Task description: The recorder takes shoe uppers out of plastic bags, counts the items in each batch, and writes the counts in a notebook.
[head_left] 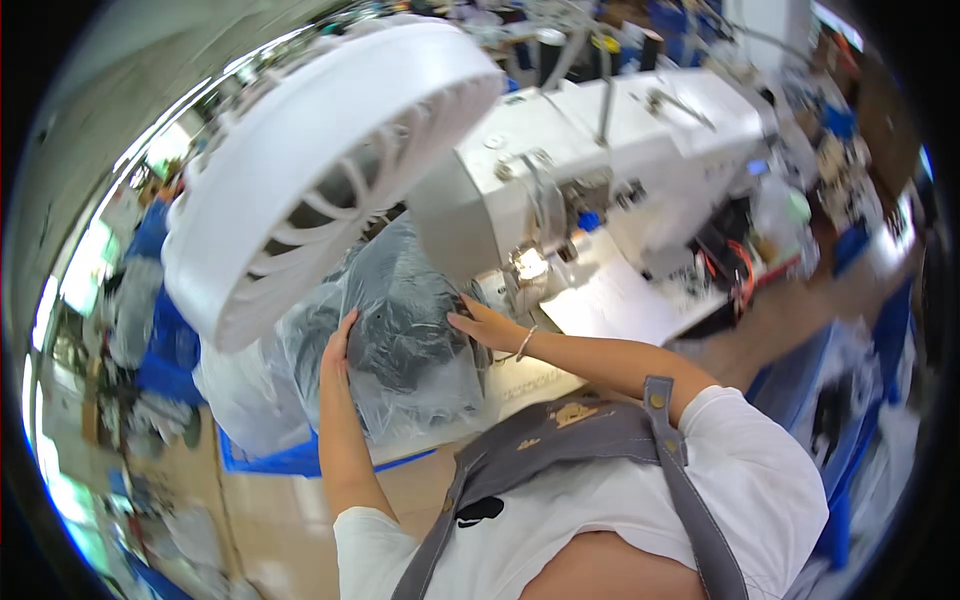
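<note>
Bagged dark fabric bundle point(405, 330), long axis upright, between both hands.

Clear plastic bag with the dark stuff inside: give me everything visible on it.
The clear plastic bag is crinkled, glossy film holding bunched dark fabric. It sits bulging on the worktable just left of the white sewing machine, partly under a white fan close to the camera. The left hand lies flat on its left side; the right hand presses its right side. Whether it is closed cannot be told.
</note>
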`<state>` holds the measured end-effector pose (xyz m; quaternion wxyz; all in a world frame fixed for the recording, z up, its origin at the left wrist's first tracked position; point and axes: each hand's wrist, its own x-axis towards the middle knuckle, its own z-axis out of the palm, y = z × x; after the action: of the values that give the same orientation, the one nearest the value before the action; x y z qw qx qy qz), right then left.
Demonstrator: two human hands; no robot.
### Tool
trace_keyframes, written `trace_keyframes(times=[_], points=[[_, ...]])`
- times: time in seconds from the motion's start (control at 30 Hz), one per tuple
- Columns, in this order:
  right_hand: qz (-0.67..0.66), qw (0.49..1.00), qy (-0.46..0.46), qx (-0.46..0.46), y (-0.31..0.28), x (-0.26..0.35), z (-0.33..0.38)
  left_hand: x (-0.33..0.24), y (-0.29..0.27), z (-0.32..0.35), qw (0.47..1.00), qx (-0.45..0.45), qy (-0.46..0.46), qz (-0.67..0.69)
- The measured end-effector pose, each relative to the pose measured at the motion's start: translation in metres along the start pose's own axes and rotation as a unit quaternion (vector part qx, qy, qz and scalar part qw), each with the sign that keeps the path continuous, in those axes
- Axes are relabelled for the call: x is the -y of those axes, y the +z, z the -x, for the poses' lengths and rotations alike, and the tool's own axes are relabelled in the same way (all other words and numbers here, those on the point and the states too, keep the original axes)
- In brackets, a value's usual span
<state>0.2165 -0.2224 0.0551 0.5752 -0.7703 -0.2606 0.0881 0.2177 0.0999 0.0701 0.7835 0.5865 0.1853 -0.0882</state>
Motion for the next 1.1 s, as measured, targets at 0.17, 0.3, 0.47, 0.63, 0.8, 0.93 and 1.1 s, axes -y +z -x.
trace_keyframes(times=[0.17, 0.3, 0.47, 0.63, 0.8, 0.93, 1.1], points=[[-0.007, 0.984, 0.179, -0.01, -0.017, -0.012, -0.042, 0.013, 0.072, 0.064, 0.971, -0.181, 0.108, -0.115], [-0.084, 0.988, 0.123, -0.037, -0.006, -0.043, -0.033, 0.05, 0.097, 0.101, 0.91, -0.299, 0.251, -0.138], [-0.256, 0.962, 0.077, 0.058, -0.021, 0.011, 0.037, 0.1, 0.131, 0.172, 0.85, -0.348, 0.379, -0.111], [-0.161, 0.98, -0.063, 0.094, -0.05, 0.036, 0.131, 0.19, 0.144, 0.241, 0.833, -0.321, 0.45, 0.024], [-0.143, 0.969, -0.135, 0.148, -0.079, 0.024, 0.234, 0.277, 0.179, 0.318, 0.892, -0.208, 0.387, 0.104], [-0.127, 0.971, -0.071, 0.192, -0.104, -0.02, 0.294, 0.314, 0.224, 0.343, 0.929, -0.183, 0.311, 0.079], [-0.119, 0.974, -0.031, 0.189, -0.111, -0.058, 0.344, 0.355, 0.252, 0.357, 0.957, -0.168, 0.206, 0.116]])
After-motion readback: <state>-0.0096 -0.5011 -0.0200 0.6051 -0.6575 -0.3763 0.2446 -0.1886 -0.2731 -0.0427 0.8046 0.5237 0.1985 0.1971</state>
